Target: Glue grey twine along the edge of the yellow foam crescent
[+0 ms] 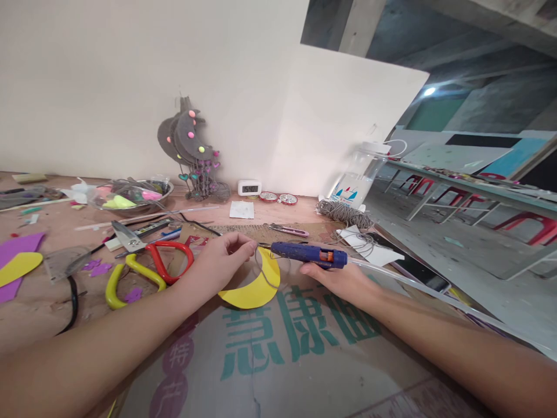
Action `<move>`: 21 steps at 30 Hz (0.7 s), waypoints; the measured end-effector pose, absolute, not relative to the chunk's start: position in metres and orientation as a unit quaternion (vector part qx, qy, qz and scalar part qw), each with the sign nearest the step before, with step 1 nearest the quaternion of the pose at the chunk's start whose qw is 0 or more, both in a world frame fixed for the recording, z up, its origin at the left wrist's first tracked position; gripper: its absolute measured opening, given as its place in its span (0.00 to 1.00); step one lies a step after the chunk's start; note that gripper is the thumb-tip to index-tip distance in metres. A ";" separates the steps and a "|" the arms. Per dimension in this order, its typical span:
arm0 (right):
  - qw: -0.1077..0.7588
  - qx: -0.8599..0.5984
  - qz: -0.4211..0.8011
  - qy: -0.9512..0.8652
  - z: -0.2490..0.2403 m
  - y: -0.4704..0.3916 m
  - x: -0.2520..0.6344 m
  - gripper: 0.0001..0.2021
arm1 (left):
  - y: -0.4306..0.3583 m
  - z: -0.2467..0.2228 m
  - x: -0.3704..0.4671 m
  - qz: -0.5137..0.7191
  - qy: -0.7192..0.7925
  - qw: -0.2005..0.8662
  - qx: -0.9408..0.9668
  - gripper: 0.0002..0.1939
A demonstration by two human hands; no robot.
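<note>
A yellow crescent (256,288) lies on the printed board, with a loop of grey cord (266,273) over it. My left hand (232,255) pinches the cord near the crescent's upper tip. From the right, my right hand (333,278) is closed round the blue glue gun (304,253), whose nozzle points left and almost meets my left fingertips. A long clear glue stick (400,280) runs from the gun's back end to the right. Whether the nozzle touches the cord cannot be made out.
Red-handled scissors (169,261) and yellow-handled scissors (115,287) lie left of my left hand. Behind are a bowl (130,197), grey moon ornaments (187,136), a timer (249,187), a cutter (289,230), a cord bundle (343,213), a bottle (357,177) and a phone (413,264).
</note>
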State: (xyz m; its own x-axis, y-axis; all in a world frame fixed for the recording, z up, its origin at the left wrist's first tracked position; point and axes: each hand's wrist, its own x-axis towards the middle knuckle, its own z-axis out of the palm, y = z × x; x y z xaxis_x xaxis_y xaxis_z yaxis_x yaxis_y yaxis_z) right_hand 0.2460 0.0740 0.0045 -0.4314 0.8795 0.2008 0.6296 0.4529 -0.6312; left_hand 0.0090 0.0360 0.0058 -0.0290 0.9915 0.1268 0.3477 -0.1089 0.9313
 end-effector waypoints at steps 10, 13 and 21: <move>0.258 -0.455 0.245 -0.816 0.002 0.076 0.248 0.11 | 0.036 0.005 0.009 0.448 0.560 0.365 0.594 0.14; 0.254 -0.453 0.252 -0.816 0.003 0.076 0.248 0.09 | 0.035 0.005 0.009 0.445 0.561 0.370 0.592 0.14; 0.264 -0.462 0.255 -0.807 0.017 0.073 0.241 0.14 | 0.036 0.004 0.009 0.455 0.557 0.374 0.585 0.14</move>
